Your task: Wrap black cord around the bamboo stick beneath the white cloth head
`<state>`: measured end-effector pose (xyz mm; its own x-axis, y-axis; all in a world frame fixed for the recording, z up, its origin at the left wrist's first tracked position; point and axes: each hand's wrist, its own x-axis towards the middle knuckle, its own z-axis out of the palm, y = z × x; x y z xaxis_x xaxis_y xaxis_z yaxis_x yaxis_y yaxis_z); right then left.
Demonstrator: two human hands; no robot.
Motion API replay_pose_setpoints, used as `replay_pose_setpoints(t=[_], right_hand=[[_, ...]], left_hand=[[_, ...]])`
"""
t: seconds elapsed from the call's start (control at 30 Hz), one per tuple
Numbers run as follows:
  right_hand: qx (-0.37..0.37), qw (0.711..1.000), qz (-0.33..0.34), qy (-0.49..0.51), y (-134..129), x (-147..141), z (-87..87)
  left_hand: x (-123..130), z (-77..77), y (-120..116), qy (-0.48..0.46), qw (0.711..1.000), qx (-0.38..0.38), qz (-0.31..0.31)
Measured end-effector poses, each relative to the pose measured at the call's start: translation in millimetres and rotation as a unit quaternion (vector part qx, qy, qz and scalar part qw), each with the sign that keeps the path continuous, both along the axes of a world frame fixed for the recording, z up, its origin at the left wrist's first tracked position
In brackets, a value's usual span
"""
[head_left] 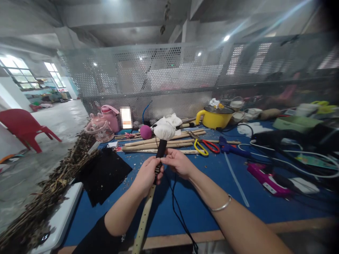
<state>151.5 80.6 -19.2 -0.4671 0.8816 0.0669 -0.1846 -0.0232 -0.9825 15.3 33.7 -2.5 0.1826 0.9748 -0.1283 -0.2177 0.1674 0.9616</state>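
A pale wooden stick (144, 220) with dark dots slants up from the bottom edge. Black wrapping (161, 149) covers its upper part, and a white cloth-covered ball (164, 131) tops it. My left hand (148, 173) is wrapped round the stick at the wrapping, over dark cord turns. Beside it, my right hand (178, 162) pinches at the wrapping, thumb and fingers together; what it holds is too small to name. A loose black cord (177, 204) hangs below my hands to the table's front edge.
On the blue table (206, 197) lie a black cloth (106, 174), wooden sticks (143, 144), yellow scissors (200, 147), red scissors (212, 146), a blue glue gun (233, 148) and a magenta power strip (267, 180). Behind stands a yellow pot (215, 119). Dried plants (60, 176) line the left.
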Motion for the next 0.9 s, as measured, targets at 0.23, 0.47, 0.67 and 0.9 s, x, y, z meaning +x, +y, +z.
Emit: replay_pose_setpoints(t=[0.23,0.47,0.67,0.9], right_hand=[[-0.015,0.998,0.026,0.058,-3.8,-0.7,1.8],[-0.001,0.998,0.022,0.065,-5.8,-1.7,3.5],[0.015,1.0,-0.012,0.012,-5.6,-0.7,8.0],[0.111,0.99,-0.029,-0.083,-9.6,1.8,15.8]], left_hand=[[1.9,6.3,-4.1,-0.029,1.0,-0.005,-0.009],[1.6,0.5,-2.8,-0.115,0.993,-0.01,-0.037],[1.8,-3.0,-0.9,-0.119,0.992,0.005,-0.032],[2.3,-8.1,3.3,-0.073,0.997,0.011,0.016]])
